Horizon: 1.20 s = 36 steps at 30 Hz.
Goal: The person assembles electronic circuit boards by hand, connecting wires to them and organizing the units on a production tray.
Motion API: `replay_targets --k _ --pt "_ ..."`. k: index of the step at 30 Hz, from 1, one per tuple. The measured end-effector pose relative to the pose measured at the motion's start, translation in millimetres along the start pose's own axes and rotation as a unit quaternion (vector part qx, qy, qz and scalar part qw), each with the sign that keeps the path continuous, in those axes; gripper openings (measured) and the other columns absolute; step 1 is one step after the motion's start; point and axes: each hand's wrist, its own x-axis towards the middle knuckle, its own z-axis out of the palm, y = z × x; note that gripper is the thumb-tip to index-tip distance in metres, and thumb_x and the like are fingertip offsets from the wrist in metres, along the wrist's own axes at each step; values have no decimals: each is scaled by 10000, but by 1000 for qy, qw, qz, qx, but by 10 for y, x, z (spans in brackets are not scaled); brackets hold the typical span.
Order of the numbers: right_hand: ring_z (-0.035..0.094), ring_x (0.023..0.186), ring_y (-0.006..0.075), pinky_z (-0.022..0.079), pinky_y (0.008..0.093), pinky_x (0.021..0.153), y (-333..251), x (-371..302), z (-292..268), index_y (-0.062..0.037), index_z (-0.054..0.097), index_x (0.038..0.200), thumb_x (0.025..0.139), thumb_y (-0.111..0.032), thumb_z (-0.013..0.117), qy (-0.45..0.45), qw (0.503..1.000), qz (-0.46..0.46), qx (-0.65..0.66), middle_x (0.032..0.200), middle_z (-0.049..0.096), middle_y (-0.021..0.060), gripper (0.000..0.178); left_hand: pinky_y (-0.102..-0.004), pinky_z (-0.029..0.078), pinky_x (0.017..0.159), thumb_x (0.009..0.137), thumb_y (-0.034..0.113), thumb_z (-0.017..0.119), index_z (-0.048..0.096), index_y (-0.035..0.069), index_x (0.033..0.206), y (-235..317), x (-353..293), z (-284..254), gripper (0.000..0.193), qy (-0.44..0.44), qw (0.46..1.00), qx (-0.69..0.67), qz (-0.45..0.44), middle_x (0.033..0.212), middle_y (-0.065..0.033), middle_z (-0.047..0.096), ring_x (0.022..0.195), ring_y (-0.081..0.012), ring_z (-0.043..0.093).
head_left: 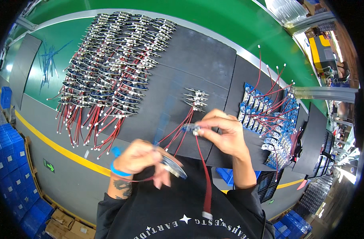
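Observation:
My left hand (138,157), with a blue band at the wrist, is closed around a curved circuit board (174,166) with a silvery edge. A red cable trails from that hand toward the wrist. A faint, smeared blue strip (162,123) rises from its fingertips. My right hand (225,133) pinches a small blue circuit board (189,128) between thumb and fingers. From this board a red cable (206,175) hangs down in front of my shirt, ending in a white connector (207,215). Just beyond both hands lies a short stack of wired boards (196,99).
Long rows of wired boards (110,67) cover the left of the black mat (190,47). More blue boards (255,107) with red cables stand at the right. Thin blue strips (49,59) lie far left. Blue boxes (8,155) are stacked at the lower left.

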Motion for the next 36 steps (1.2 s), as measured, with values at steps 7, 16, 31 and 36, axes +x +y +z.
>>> replay_targets --k 7,16,31,36 --pt "595 824 234 477 332 701 98 49 101 -9 682 995 723 -52 768 44 960 -117 -251 899 619 97 289 -213 448 504 1017 213 418 557 -135 1196 80 -227 37 416 225 957 163 84 674 -119 644 493 -106 549" --pt "641 712 226 478 331 601 -361 -177 -80 -10 693 968 781 -52 740 -136 988 63 24 826 649 109 198 -331 390 421 899 158 647 619 -17 698 -110 282 274 268 160 844 499 114 564 -82 572 420 -231 503" --pt "629 667 188 451 278 545 -153 -205 -111 63 715 917 787 17 725 -225 943 68 235 784 668 135 138 -379 277 402 913 32 552 394 43 542 -534 259 340 403 20 956 199 212 464 -64 433 362 -236 411" --pt "630 676 189 451 280 546 -115 -186 -41 68 713 919 791 21 721 -234 934 74 260 790 665 141 137 -365 304 400 920 35 533 411 49 545 -561 253 393 395 30 957 170 235 471 -61 452 374 -237 444"
